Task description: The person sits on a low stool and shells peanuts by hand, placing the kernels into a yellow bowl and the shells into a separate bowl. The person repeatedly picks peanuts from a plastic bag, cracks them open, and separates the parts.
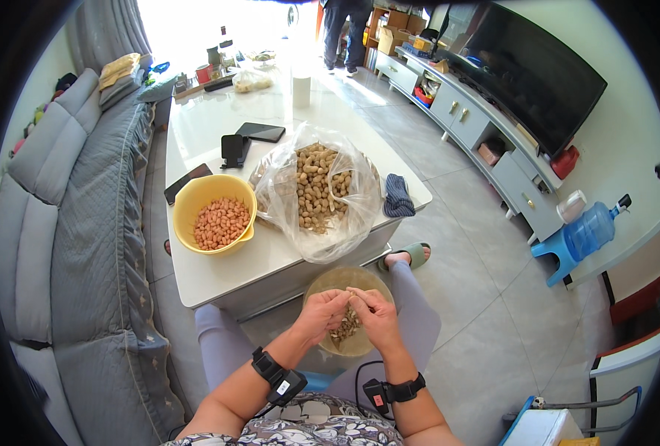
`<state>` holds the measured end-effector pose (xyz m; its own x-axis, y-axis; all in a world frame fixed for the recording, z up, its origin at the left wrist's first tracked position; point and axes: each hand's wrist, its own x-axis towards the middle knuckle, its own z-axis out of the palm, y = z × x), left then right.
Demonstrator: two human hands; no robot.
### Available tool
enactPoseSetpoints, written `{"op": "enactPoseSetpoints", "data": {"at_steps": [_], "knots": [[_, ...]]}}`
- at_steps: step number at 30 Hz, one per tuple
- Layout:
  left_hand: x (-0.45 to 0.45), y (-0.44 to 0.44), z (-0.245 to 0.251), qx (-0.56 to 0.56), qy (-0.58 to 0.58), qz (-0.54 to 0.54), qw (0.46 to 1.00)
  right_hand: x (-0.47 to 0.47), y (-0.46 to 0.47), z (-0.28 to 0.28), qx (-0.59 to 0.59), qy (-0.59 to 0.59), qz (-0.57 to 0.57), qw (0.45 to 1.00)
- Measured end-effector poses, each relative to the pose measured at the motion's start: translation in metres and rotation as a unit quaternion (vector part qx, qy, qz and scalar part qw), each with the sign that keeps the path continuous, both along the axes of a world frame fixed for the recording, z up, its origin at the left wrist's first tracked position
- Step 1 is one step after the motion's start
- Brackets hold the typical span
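My left hand and my right hand meet fingertip to fingertip over a round bin between my knees. Pinched between them is a small tan peanut, mostly hidden by the fingers. Broken peanut shells lie in the bottom of the bin. On the table before me, a clear plastic bag gapes around a heap of unshelled peanuts. Left of the bag, a yellow plastic bowl holds shelled peanuts with reddish skins.
The white table also carries a phone on a stand, dark flat devices and a folded striped cloth. A grey sofa runs along the left. A blue water jug stands right. A person stands at the far end.
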<state>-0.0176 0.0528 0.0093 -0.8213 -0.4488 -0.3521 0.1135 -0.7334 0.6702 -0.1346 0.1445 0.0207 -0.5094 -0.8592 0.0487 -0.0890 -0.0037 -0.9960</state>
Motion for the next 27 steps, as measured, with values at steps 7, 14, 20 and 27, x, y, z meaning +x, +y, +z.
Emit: {"op": "enactPoseSetpoints", "data": {"at_steps": [7, 14, 20, 27], "knots": [[-0.003, 0.003, -0.010, -0.108, -0.057, -0.033, 0.992, -0.002, 0.006, -0.013, 0.023, -0.174, 0.050, 0.983], [-0.011, 0.010, -0.040, -0.404, -0.197, 0.013, 0.893, 0.010, 0.003, -0.028, 0.111, -0.250, 0.002, 0.962], [-0.017, 0.014, -0.052, -0.257, -0.169, 0.013, 0.951, 0.011, 0.004, -0.043, 0.124, -0.132, -0.051, 0.982], [-0.009, 0.003, -0.045, 0.079, -0.048, -0.089, 0.992, -0.001, 0.002, -0.052, 0.062, 0.030, -0.063, 0.996]]}}
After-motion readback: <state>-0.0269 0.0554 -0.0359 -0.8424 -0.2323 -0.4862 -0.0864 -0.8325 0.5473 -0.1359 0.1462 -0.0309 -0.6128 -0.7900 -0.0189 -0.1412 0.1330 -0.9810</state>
